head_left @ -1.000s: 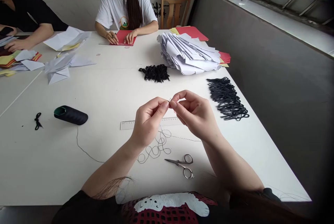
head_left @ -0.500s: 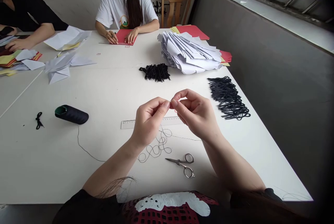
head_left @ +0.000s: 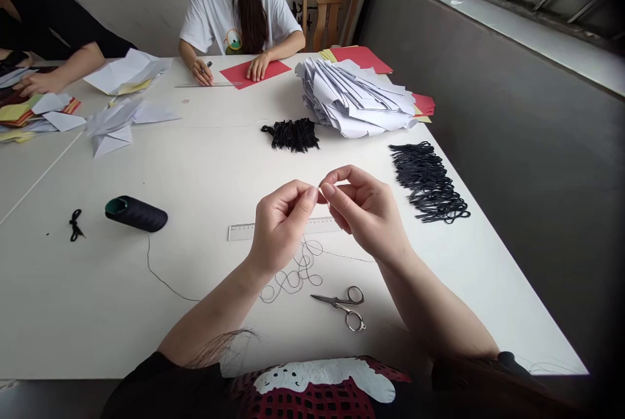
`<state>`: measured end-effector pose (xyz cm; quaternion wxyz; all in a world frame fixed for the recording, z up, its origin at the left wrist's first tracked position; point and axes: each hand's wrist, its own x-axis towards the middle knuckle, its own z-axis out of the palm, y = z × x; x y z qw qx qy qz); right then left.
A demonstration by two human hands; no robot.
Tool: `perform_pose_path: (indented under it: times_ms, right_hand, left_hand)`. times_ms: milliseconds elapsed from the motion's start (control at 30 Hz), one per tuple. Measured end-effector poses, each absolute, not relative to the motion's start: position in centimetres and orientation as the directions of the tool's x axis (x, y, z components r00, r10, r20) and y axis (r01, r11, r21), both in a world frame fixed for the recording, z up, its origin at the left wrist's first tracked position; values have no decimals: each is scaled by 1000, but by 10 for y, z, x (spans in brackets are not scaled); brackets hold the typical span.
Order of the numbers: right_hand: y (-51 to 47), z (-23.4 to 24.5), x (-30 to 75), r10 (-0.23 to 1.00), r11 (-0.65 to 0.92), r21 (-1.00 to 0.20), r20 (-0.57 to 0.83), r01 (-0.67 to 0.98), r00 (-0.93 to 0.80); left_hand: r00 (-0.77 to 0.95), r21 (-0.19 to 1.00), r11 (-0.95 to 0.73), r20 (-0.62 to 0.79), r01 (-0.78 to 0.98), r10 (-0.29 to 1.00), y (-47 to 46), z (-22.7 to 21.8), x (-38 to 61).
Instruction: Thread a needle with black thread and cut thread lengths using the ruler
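Both hands up over the table (head_left: 205, 165), fingertips meeting at centre. Right hand (head_left: 368, 211): thumb and forefinger pinched shut on a needle (head_left: 319, 187), other fingers loosely curled. Only a short sliver of it shows; long axis roughly 1–7 o'clock, can't tell which end is the point. Left hand (head_left: 280, 224): thumb and forefinger pinched shut right against the needle, whatever they hold is too fine to see. Thread (head_left: 293, 272) drops from under the left hand into loose loops on the table at 6 o'clock of the hands, then trails toward 9 to the spool (head_left: 137, 214), which lies on its side, axis about 9–3, green end at 9. Ruler (head_left: 239, 231) lies under the hands, axis 9–3. Scissors (head_left: 344, 307) at 5 o'clock, tips pointing to 9
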<state>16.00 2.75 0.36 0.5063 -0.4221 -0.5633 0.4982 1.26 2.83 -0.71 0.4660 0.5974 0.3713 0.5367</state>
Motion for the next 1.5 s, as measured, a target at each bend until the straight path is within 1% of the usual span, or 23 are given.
perform_pose_path:
  times_ms: [167,367,500,667,867,1067,1200,1300,1500]
  right_hand:
    - [26,3,158,984,132,-991,128,25,-126]
    - [24,6,152,987,161,-987,161,-10,-19]
    - [23,7,151,987,161,-986,161,-35,5]
    - [24,7,151,991,132,-990,132,-41,19]
    - [29,-3,153,993,112,-988,116,-104,-31]
    - [33,-8,156,994,29,-989,44,-148,-98]
    - [35,-11,157,993,20,-982,41,-187,-107]
    - [38,-13,158,992,-3,-979,23,-203,-123]
    - [39,-12,157,994,-20,-973,5,-230,-108]
  left_hand:
    - [112,951,-304,310,-60,944,29,-8,13]
    - [117,963,-265,268,-41,956,28,-6,14]
    - [120,970,-240,242,-33,963,28,-7,14]
    - [134,965,-262,262,-16,956,28,-9,15]
    - [111,952,-306,304,-5,946,29,-13,15]
    - [109,976,-202,210,-78,972,33,-15,15]
    - [127,981,-157,171,-111,977,35,-18,14]
    - [128,980,-167,180,-106,975,36,-19,14]
    - [121,973,-227,229,-36,966,35,-17,14]
